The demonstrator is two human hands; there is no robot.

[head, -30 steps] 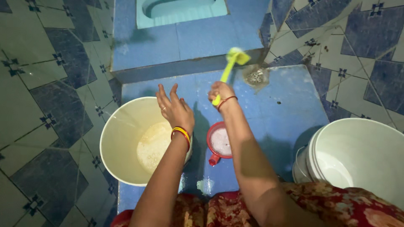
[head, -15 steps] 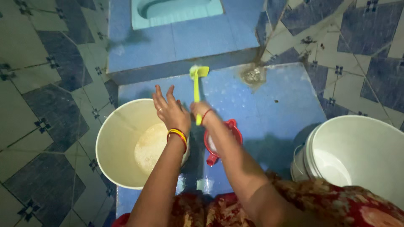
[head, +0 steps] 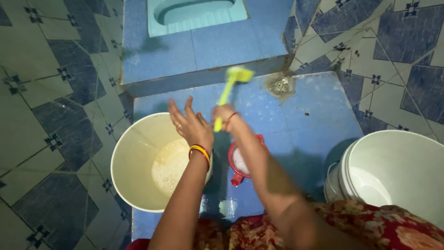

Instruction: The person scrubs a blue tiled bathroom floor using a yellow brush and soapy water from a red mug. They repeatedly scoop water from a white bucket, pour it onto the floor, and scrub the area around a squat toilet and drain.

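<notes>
— So how far has the scrubbing got?

— Partway, I'd judge. The right hand (head: 225, 114) is closed around the handle of the yellow brush (head: 232, 84), whose head (blurred) sits on the blue floor (head: 305, 125) ahead of the hand, just below the raised step (head: 203, 76). Suds show on the floor between the brush and the drain (head: 280, 85), so that patch looks worked.

— And the other hand?

— The left hand (head: 192, 125) holds nothing; its fingers are spread, hovering over the far rim of the cream bucket (head: 134, 162), which has foamy water at the bottom.

— What's left?

— Probably the floor nearer the person. A red mug (head: 244, 162) of soapy water sits under the right forearm, and a white bucket (head: 393, 171) stands well off to the right.
</notes>
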